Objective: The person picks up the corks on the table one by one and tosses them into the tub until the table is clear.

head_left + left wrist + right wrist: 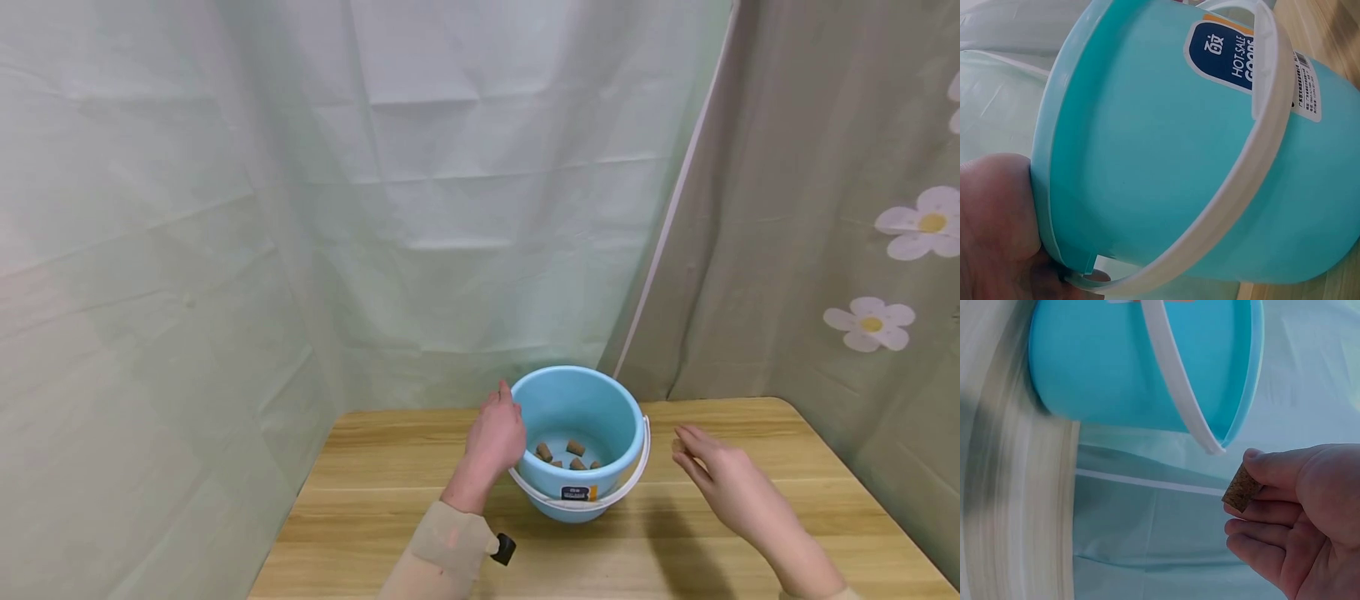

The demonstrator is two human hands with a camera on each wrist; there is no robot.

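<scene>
A light blue bucket with a white handle stands on the wooden table. Several brown corks lie on its bottom. My left hand grips the bucket's left rim; in the left wrist view its thumb presses the rim close to where the handle joins. Off to the bucket's right, my right hand is raised above the table. Between its thumb and fingers it pinches one cork, seen clearly in the right wrist view.
The wooden table ends at the back against a pale curtain. A grey curtain with white flowers hangs along the right side. The bucket's handle hangs down over its front, below a dark label.
</scene>
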